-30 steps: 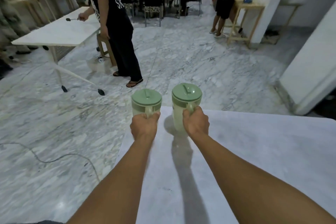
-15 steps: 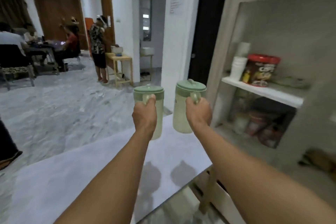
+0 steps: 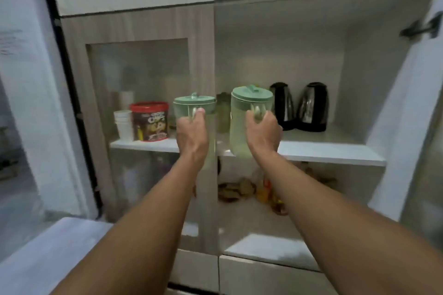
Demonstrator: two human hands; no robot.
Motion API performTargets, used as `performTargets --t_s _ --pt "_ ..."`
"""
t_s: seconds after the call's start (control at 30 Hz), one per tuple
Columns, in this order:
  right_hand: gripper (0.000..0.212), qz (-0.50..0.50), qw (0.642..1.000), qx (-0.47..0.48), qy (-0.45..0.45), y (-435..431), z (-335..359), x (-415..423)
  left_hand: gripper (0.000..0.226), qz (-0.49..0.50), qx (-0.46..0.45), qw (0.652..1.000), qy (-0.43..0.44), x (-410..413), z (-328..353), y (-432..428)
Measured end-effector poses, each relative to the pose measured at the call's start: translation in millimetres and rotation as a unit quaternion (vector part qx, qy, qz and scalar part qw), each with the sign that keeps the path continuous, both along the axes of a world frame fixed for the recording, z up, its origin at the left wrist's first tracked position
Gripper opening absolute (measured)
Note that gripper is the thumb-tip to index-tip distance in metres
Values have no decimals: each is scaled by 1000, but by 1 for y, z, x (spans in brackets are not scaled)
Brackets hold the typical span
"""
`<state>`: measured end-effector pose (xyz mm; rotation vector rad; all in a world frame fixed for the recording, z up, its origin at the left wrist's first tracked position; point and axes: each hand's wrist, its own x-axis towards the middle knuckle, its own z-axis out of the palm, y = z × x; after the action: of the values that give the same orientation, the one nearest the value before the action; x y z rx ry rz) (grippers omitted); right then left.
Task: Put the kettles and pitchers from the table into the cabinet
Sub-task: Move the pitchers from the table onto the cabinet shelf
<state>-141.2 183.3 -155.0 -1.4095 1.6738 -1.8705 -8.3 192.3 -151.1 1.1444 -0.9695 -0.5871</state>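
Note:
I hold two pale green pitchers with darker green lids by their handles, out in front of the cabinet. My left hand (image 3: 191, 130) grips the left pitcher (image 3: 194, 104), which hangs before the closed glass door. My right hand (image 3: 262, 133) grips the right pitcher (image 3: 239, 124), level with the front edge of the white shelf (image 3: 330, 151) in the open right bay. Two black and steel kettles (image 3: 281, 105) (image 3: 312, 106) stand side by side at the back of that shelf. Another greenish pitcher (image 3: 223, 112) stands behind, between my two, partly hidden.
Behind the left glass door (image 3: 143, 74) stand a red-lidded cereal tub (image 3: 149, 121) and stacked white cups (image 3: 124, 124). The right cabinet door (image 3: 412, 103) is swung open. Packets (image 3: 239, 190) lie on the lower shelf. The white table edge (image 3: 36, 254) is at lower left.
I have turned from the room and table toward the cabinet. Both pitchers were lifted off the table and carried up to shelf height.

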Motion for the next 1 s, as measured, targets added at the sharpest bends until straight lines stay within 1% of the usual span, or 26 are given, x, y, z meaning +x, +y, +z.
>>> performTargets --t_s 0.1,0.23,0.4,0.5,0.6,0.7,0.8,0.83,0.93,0.97,1.0 --pt "32 -54 998 -5 11 -37 4 -74 34 -67 -6 998 -14 -78 3 -44" --pt "33 -92 995 9 35 -88 -4 -161 33 -122 -6 992 1 -170 -1 -101" --pt "30 -105 992 56 46 -145 -23 -233 39 -132 31 991 -11 -238 -21 -166" --pt "37 -88 991 86 47 -178 -38 -247 38 -119 63 991 -7 -253 -34 -202" --pt "40 -76 991 99 48 -216 -46 -252 36 -113 67 991 -6 -255 -43 -239" --pt "35 -71 991 103 36 -250 -41 -255 37 -115 78 990 -14 -256 -45 -278" --pt "28 -72 992 104 24 -283 -39 -258 36 -128 81 989 0 -259 -43 -314" --pt "28 -72 991 108 27 -294 -40 -260 39 -138 77 987 2 -260 -44 -328" --pt "34 -72 990 119 23 -325 -37 -263 65 -157 94 983 14 -262 -48 -375" --pt "37 -75 989 124 22 -335 -37 -264 63 -177 115 977 21 -263 -50 -388" --pt "39 -79 988 131 25 -345 -36 -266 57 -188 125 973 49 -263 -50 -401"
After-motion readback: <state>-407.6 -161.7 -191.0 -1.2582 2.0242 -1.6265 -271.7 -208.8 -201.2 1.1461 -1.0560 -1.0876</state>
